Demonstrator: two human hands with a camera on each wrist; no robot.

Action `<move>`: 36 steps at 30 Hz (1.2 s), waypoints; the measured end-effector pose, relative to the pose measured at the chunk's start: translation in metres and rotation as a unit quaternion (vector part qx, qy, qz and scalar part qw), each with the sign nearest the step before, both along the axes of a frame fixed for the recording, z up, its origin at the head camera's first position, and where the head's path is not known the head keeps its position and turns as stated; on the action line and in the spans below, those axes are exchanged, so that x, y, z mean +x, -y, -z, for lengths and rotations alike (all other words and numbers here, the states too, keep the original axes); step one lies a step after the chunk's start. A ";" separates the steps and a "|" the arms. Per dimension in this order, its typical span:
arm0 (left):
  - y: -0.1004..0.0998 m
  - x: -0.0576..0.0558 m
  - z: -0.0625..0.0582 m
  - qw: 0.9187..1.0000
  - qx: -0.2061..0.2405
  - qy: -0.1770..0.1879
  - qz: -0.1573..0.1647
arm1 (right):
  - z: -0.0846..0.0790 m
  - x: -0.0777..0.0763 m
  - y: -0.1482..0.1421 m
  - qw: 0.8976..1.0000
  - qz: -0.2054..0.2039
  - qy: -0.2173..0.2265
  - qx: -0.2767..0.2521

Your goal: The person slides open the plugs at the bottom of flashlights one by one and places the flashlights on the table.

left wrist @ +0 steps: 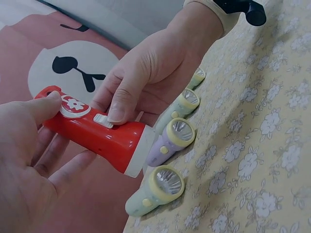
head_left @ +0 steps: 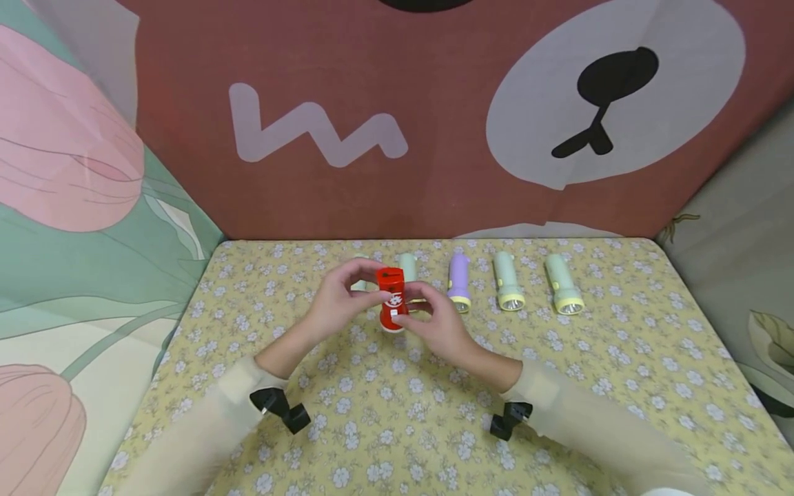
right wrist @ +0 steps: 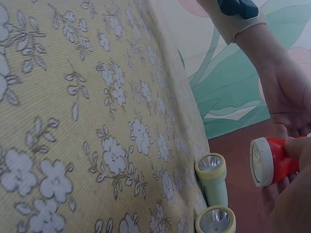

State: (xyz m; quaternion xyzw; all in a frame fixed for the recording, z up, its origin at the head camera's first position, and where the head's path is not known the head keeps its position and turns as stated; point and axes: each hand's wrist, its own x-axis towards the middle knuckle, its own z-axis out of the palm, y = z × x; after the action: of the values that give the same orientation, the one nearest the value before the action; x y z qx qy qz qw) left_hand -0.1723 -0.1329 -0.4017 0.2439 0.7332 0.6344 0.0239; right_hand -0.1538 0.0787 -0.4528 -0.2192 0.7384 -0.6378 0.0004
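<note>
Both hands hold a red flashlight (head_left: 392, 301) above the table, lens end down in the head view. It has a white lens rim (left wrist: 140, 151), a white flower emblem and a white slide switch (left wrist: 103, 120). My left hand (head_left: 340, 296) grips the tail end, its thumb by the emblem in the left wrist view. The thumb of my right hand (head_left: 439, 324) presses on or beside the switch, with the other fingers behind the body. In the right wrist view, the lens (right wrist: 257, 162) shows at the right edge; whether it is lit I cannot tell.
Behind the hands lies a row of flashlights: a purple one (head_left: 459, 279), pale green ones (head_left: 505, 275) to its right and more to its left, partly hidden by the hands. A floral cloth (head_left: 384, 434) covers the table. Printed fabric walls (head_left: 446, 193) stand around it.
</note>
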 end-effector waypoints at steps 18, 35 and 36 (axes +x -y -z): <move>-0.015 0.000 0.005 1.000 -0.001 -0.003 0.012 | 0.003 0.000 -0.011 1.000 0.021 -0.009 -0.004; -0.017 0.002 0.006 0.999 -0.016 0.005 0.033 | 0.005 0.003 -0.012 0.999 0.033 0.007 -0.019; -0.017 0.002 0.006 0.999 -0.017 0.005 0.033 | 0.005 0.003 -0.012 0.999 0.033 0.008 -0.019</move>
State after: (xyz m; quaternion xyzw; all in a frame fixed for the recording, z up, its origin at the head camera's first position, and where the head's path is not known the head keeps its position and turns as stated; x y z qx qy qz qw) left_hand -0.1705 -0.1154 -0.4077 0.2641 0.7354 0.6218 0.0530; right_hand -0.1503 0.0911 -0.4583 -0.1892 0.7328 -0.6533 -0.0192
